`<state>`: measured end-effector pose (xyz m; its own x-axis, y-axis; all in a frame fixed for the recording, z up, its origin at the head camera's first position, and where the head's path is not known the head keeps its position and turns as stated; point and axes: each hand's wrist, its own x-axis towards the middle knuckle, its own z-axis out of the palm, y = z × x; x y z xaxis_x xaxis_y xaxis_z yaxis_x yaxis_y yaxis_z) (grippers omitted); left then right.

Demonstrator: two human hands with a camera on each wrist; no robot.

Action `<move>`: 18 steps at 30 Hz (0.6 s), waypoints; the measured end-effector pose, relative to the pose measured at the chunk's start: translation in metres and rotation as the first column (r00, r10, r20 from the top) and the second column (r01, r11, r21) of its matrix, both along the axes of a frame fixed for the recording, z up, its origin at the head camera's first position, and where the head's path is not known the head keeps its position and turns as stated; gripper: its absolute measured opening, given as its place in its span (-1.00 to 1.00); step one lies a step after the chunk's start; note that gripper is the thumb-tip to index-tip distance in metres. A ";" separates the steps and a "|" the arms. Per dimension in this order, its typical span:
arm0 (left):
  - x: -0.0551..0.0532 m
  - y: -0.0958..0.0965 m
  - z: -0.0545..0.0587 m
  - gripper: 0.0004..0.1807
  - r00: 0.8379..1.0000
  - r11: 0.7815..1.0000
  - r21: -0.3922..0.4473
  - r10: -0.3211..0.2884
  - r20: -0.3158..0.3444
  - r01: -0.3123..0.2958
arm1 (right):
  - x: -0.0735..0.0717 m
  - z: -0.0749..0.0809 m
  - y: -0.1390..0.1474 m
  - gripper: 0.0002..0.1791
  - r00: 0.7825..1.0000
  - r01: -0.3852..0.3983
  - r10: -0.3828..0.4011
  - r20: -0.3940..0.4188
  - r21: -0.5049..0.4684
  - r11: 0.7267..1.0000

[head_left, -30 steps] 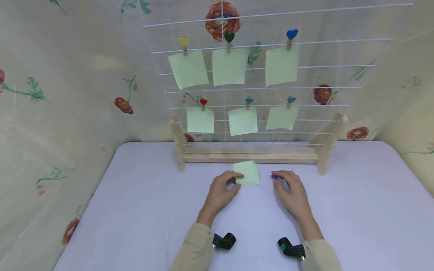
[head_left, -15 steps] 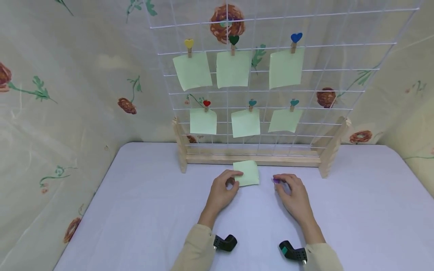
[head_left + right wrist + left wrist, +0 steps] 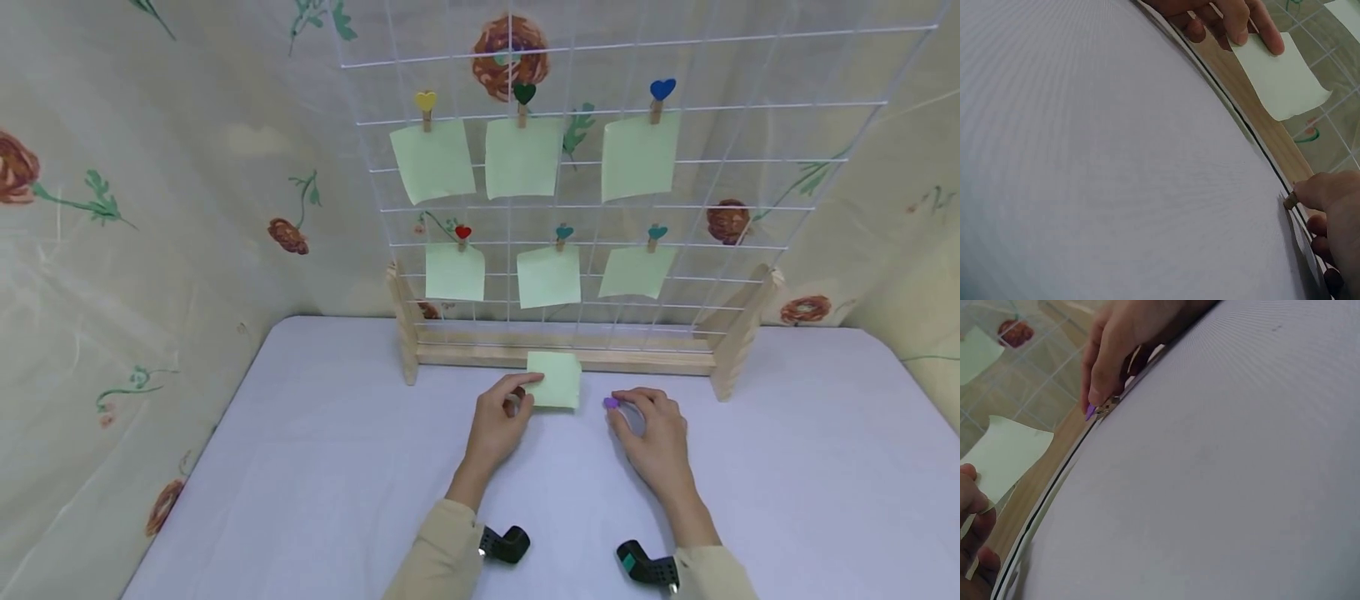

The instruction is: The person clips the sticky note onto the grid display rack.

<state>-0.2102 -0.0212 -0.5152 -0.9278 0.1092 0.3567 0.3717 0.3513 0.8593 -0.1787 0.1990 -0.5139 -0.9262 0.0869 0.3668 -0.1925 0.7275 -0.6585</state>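
Observation:
My left hand (image 3: 498, 425) pinches a pale green sticky note (image 3: 557, 380) by its left edge, between thumb and forefinger. In the right wrist view the note (image 3: 1282, 78) stands up off the table, one corner curling. To its right, my right hand (image 3: 654, 437) pinches a small clothespin with a purple heart (image 3: 611, 402) between thumb and fingertips. The clothespin's wooden end (image 3: 1290, 200) pokes out past the thumb in the right wrist view. The left wrist view shows the purple heart (image 3: 1090, 412) at the fingertips. A gap separates the note from the clothespin.
Behind the hands stands a white wire grid (image 3: 697, 158) in a wooden base (image 3: 480, 354). Several green notes (image 3: 525, 158) hang there from heart-topped clothespins, in two rows. A white cloth covers the table (image 3: 337, 467). Flower-patterned curtain (image 3: 225, 167) surrounds it.
The left hand has raised the sticky note more upright and moved it slightly right. The purple heart shows more clearly at the right fingertips. The head view has shifted a little.

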 end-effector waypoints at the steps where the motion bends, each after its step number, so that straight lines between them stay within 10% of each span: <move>1: 0.000 0.002 0.001 -0.61 1.000 1.000 0.002 0.002 -0.007 -0.002 | 0.000 0.000 0.001 -0.72 1.000 -0.007 0.007 0.005 -0.015 1.000; 18: -0.009 0.042 0.011 -0.60 0.986 0.996 0.039 -0.073 -0.151 0.080 | 0.002 0.004 0.003 -0.76 0.998 0.028 -0.011 0.065 -0.263 0.964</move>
